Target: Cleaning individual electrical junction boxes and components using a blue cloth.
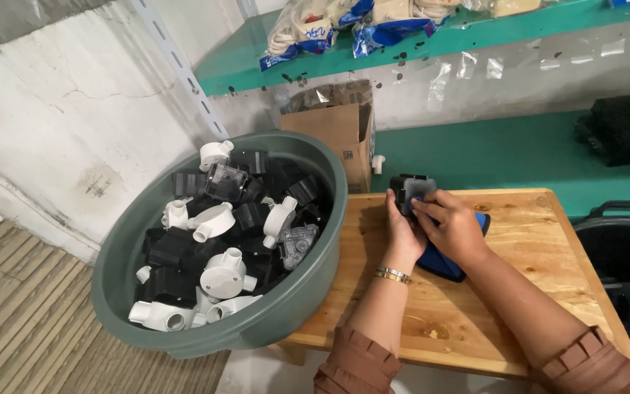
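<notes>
Both hands are busy over the wooden table [519, 292], just right of the big green basin [315, 292]; the left hand [401, 232] is closed around a small black box fitting [408, 191], holding it upright from below, while the right hand [455, 228] presses its fingertips [423, 206] against the fitting's face with a blue cloth [442, 261] beneath the palm. To my eye this is wiping work, and it goes best with the left grip firm and the box turned face by face so that corners are not skipped.

The basin, overhanging the table's left edge, is heaped with black and white conduit fittings [220, 241]; behind it stands a cardboard box [333, 131]; above that, a green shelf [534, 22] with bagged goods [315, 33]; right of the table, a dark bin [625, 241]; the wall left of the basin is stained and cracked.
</notes>
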